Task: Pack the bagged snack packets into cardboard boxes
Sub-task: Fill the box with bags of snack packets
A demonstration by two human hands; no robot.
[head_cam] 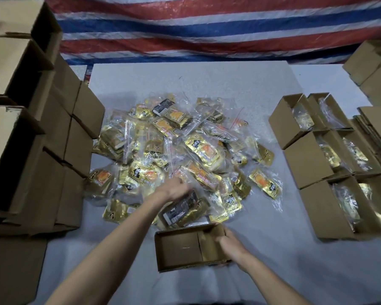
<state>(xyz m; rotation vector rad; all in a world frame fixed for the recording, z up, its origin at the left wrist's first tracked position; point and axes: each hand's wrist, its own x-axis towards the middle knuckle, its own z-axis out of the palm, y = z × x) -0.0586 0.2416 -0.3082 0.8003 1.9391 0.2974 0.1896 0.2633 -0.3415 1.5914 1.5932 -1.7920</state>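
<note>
Reaching forward into the near edge of the pile (174,146) of bagged snack packets, the left hand (174,191) has its fingers curled over the upper end of one clear bag (185,213) holding gold and dark packets. The grip appears closed on it, though motion blur softens the fingertips. That bag lies tilted between the pile and the open box (185,247), its lower end just beside the box's far wall. The open box sits on the table (207,80) directly in front of the person, mouth upward, with its cardboard bottom flaps showing inside. The right hand (230,242) grips the box's right end, fingers wrapped round the end wall. The pile covers the middle of the table, with gold packets carrying orange pictures sealed in clear bags that overlap at all angles. To the right, well apart from the pile, stand the filled boxes (306,159), open-topped, in rows of two, each with a clear bag of gold packets inside. More cardboard cartons (374,69) stand behind them at the far right. Along the left edge, stacked boxes (59,133) rise in tiers and touch the pile's left side. A red, white and blue striped tarpaulin (207,29) hangs behind the table.
</note>
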